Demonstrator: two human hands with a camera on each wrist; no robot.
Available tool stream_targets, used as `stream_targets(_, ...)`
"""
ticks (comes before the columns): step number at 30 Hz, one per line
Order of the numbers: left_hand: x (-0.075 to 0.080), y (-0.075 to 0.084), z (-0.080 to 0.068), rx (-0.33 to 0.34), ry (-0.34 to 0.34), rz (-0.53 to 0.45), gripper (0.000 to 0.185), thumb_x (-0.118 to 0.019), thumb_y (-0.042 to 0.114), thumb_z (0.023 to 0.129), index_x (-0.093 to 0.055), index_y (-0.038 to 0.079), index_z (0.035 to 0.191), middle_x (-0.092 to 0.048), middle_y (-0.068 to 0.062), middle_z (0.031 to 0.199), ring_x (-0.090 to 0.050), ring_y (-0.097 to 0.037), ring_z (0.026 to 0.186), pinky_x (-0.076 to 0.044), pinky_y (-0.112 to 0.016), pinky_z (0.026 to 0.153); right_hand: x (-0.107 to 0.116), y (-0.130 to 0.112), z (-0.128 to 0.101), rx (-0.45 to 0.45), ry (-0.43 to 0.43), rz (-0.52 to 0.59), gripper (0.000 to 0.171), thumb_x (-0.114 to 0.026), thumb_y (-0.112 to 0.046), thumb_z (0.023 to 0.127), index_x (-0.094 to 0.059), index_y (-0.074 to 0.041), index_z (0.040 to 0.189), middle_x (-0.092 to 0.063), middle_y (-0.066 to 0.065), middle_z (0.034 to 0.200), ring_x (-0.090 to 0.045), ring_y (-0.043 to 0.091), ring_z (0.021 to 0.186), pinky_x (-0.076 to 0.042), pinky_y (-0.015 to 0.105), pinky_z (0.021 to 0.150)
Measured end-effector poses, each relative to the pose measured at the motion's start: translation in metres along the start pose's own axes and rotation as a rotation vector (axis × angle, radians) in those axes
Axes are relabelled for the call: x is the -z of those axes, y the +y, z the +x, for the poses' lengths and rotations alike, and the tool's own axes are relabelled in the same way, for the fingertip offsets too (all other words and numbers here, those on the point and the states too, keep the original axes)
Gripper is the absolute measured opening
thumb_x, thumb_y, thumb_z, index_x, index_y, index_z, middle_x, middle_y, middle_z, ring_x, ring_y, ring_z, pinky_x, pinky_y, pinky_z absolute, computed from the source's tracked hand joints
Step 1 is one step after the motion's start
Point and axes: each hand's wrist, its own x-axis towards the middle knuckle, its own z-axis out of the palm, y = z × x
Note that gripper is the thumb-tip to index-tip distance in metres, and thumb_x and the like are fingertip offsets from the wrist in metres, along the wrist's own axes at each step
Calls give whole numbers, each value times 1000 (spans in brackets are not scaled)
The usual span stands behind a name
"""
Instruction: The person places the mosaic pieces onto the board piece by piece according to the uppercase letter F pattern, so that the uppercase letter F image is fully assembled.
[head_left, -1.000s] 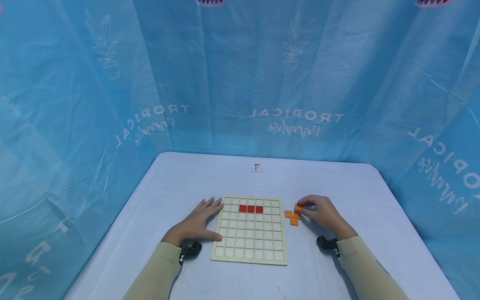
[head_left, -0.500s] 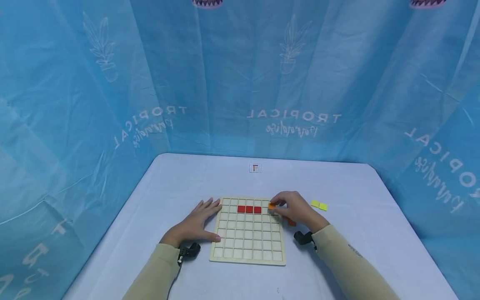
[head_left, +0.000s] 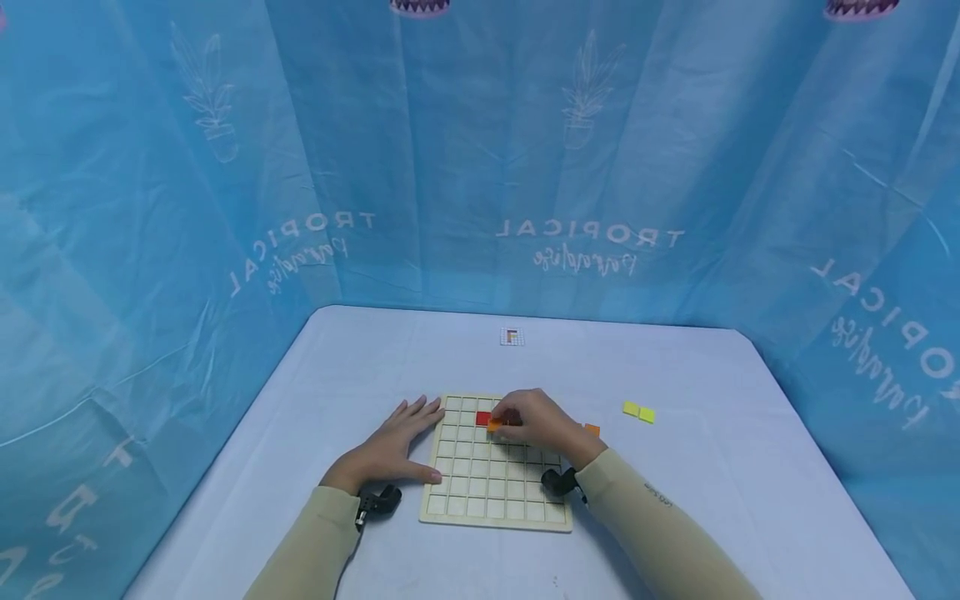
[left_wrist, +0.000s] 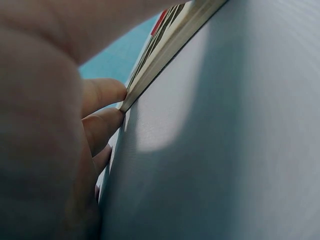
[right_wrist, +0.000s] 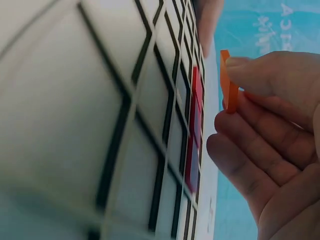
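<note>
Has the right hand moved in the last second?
Yes. The right hand, pinching an orange tile, has moved left: from the table beside the board to over its grid, by the red tiles.

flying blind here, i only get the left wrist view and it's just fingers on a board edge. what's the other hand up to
Observer: The right hand pinches an orange tile over the grid board, beside the red tiles.
Operator: is that tile down in a cell
Observer: No. In the right wrist view it stands on edge between thumb and fingertips, clear of the board.
Operator: any other pieces around
Observer: Two yellow tiles lie on the table right of the board, and another orange piece shows just past the right wrist.
Operator: and my left hand from above
Observer: The left hand lies flat against the board's left edge.
</note>
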Motion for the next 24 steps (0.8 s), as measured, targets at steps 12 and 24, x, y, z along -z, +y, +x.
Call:
stream_targets(12, 1, 1, 0, -17, -2, 2, 123, -79, 81, 72, -36, 14, 166, -21, 0, 173, -7, -29, 160, -5, -56, 126, -16, -16, 12, 39, -20, -115, 14, -83, -10, 93, -80, -9, 107, -73, -2, 101, -64, 6, 87, -57, 24, 80)
stream_targets(24, 1, 1, 0, -25, 4, 6, 122, -79, 80, 73, -37, 13, 165, -21, 0, 173, -7, -30, 160, -5, -56, 127, -24, -18, 15, 56, 10, -125, 11, -84, -9, 92, -78, -9, 101, -70, -2, 93, -62, 11, 81, -55, 27, 74)
